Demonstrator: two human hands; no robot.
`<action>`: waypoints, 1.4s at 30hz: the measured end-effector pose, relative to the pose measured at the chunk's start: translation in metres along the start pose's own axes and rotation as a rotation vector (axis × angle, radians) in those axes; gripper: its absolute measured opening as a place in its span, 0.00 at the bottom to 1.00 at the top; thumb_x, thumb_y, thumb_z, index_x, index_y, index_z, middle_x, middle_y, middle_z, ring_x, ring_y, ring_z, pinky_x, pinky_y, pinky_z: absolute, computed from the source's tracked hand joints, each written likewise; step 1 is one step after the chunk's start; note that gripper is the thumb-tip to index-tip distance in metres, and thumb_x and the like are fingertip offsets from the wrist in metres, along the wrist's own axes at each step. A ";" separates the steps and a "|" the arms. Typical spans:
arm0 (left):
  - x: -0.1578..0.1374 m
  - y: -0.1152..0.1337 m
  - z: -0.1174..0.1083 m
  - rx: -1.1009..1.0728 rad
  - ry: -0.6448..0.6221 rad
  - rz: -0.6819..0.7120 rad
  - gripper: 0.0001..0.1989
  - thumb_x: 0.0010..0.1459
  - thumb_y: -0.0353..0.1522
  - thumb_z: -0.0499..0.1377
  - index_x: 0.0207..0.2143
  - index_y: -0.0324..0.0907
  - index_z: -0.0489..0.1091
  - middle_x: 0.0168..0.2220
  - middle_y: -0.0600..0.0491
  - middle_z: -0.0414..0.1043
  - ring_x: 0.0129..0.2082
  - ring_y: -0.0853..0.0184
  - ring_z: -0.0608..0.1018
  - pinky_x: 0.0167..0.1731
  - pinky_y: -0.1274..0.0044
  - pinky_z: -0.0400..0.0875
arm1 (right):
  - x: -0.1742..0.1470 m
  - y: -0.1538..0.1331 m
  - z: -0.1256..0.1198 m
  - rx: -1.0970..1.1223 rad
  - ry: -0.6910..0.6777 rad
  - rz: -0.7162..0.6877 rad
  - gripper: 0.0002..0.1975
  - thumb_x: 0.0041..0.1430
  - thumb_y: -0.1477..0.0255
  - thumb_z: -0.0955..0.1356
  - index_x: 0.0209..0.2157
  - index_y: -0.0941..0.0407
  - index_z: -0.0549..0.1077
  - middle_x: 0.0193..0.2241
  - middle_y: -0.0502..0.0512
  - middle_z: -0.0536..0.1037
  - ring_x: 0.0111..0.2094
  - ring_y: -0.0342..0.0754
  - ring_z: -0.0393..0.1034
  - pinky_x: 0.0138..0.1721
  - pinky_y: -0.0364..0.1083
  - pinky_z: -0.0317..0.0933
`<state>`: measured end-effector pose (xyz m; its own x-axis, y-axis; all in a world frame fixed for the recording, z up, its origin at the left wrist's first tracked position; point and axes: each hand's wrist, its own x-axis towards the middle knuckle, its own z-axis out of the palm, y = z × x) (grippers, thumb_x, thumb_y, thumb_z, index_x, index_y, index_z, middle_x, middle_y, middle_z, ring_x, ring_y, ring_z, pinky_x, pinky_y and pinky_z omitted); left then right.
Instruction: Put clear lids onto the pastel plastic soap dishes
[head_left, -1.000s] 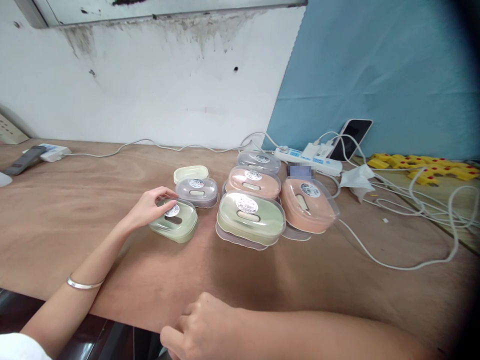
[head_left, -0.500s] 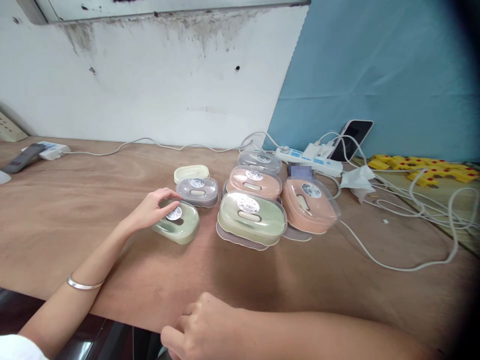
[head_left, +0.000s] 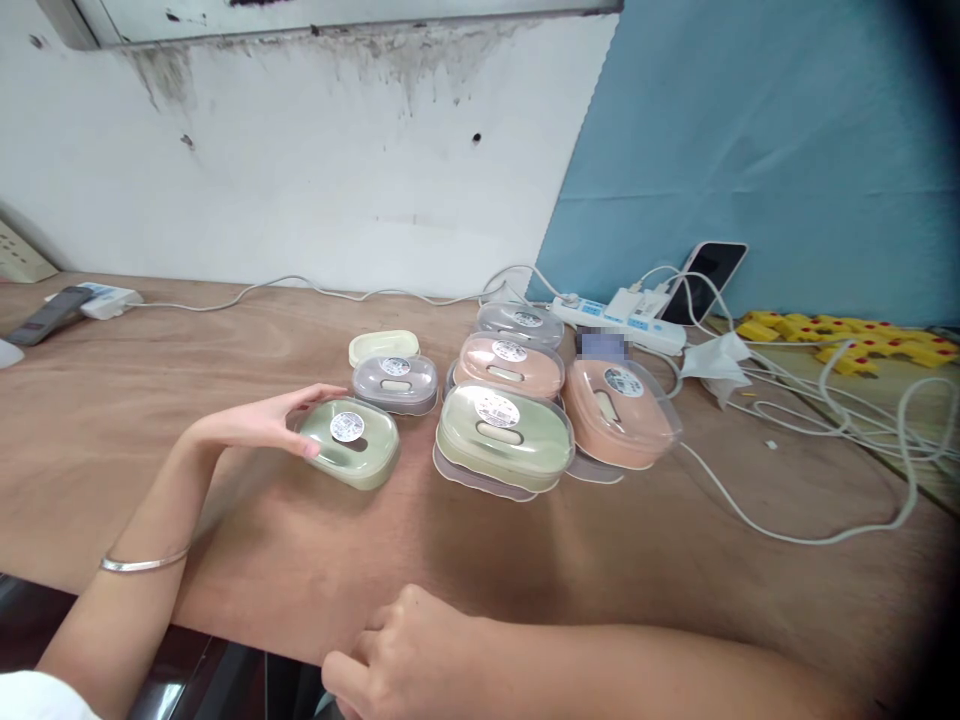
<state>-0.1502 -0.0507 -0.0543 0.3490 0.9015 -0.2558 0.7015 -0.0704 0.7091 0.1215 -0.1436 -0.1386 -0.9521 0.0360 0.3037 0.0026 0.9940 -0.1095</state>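
At the table's left-centre lies a green soap box [head_left: 358, 455] with a clear lid and a round label. My left hand [head_left: 281, 420] wraps its left end, thumb at the near side and fingers behind. Close to my body, my right hand [head_left: 409, 650] is curled into a loose fist, with nothing visible in it. Beyond the green box sit a grey soap box [head_left: 395, 388] and a small pale yellow tray [head_left: 382, 346]. To the right stand stacked boxes: a green one [head_left: 517, 455] in front, a pink one [head_left: 484, 360] behind, and another pink one [head_left: 637, 425] beside them.
A clear-lidded grey box [head_left: 517, 320] is at the back of the stacks. Behind are a white power strip [head_left: 660, 332], a leaning phone [head_left: 709, 280], loose white cables [head_left: 795, 540], crumpled tissue [head_left: 716, 362] and yellow pieces [head_left: 847, 330]. A grey device [head_left: 51, 315] lies far left.
My left hand has slid left off the green soap box's lid to its left end, baring the label. The boxes and my right hand stay where they were.
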 end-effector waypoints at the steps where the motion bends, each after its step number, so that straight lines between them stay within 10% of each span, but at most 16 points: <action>1: -0.002 -0.003 -0.004 0.004 -0.060 0.025 0.44 0.45 0.40 0.67 0.63 0.56 0.52 0.65 0.52 0.53 0.63 0.55 0.59 0.56 0.69 0.61 | 0.000 0.000 0.001 0.003 -0.002 -0.001 0.10 0.60 0.65 0.62 0.28 0.55 0.62 0.16 0.44 0.74 0.15 0.40 0.67 0.14 0.44 0.35; 15: -0.010 -0.021 -0.016 -0.117 -0.087 0.035 0.43 0.38 0.31 0.70 0.58 0.56 0.61 0.60 0.51 0.61 0.60 0.53 0.65 0.56 0.66 0.62 | 0.001 0.000 -0.003 0.007 -0.049 0.000 0.10 0.60 0.65 0.62 0.29 0.55 0.63 0.16 0.45 0.75 0.16 0.42 0.68 0.13 0.44 0.37; 22: -0.018 -0.069 -0.033 -0.375 0.340 -0.048 0.42 0.31 0.42 0.72 0.53 0.47 0.66 0.57 0.51 0.66 0.56 0.50 0.67 0.50 0.68 0.68 | 0.004 0.002 -0.012 0.040 -0.112 -0.019 0.09 0.60 0.65 0.62 0.32 0.56 0.64 0.18 0.47 0.77 0.18 0.43 0.70 0.14 0.42 0.40; 25: -0.008 -0.091 -0.034 -0.447 0.585 -0.059 0.36 0.44 0.52 0.63 0.52 0.43 0.65 0.52 0.48 0.70 0.49 0.56 0.73 0.45 0.69 0.71 | 0.004 0.001 -0.013 0.038 -0.114 -0.017 0.10 0.60 0.64 0.62 0.32 0.56 0.64 0.19 0.47 0.77 0.18 0.43 0.71 0.13 0.42 0.40; 31: 0.041 -0.102 -0.030 -0.484 0.914 -0.072 0.17 0.63 0.38 0.55 0.50 0.37 0.65 0.47 0.47 0.69 0.43 0.62 0.75 0.41 0.67 0.73 | 0.003 0.001 -0.013 0.039 -0.127 -0.018 0.10 0.60 0.64 0.63 0.32 0.57 0.65 0.19 0.47 0.77 0.19 0.44 0.71 0.14 0.43 0.41; 42: 0.121 -0.074 -0.018 -0.384 0.898 0.010 0.23 0.56 0.34 0.62 0.53 0.37 0.64 0.50 0.45 0.70 0.48 0.60 0.75 0.48 0.64 0.70 | -0.001 0.000 -0.002 -0.017 -0.029 -0.005 0.12 0.62 0.62 0.61 0.30 0.55 0.63 0.17 0.44 0.74 0.17 0.42 0.68 0.13 0.45 0.36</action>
<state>-0.1711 0.0715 -0.1257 -0.3613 0.9024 0.2347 0.3953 -0.0797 0.9151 0.1231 -0.1435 -0.1370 -0.9607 0.0284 0.2763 0.0030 0.9958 -0.0918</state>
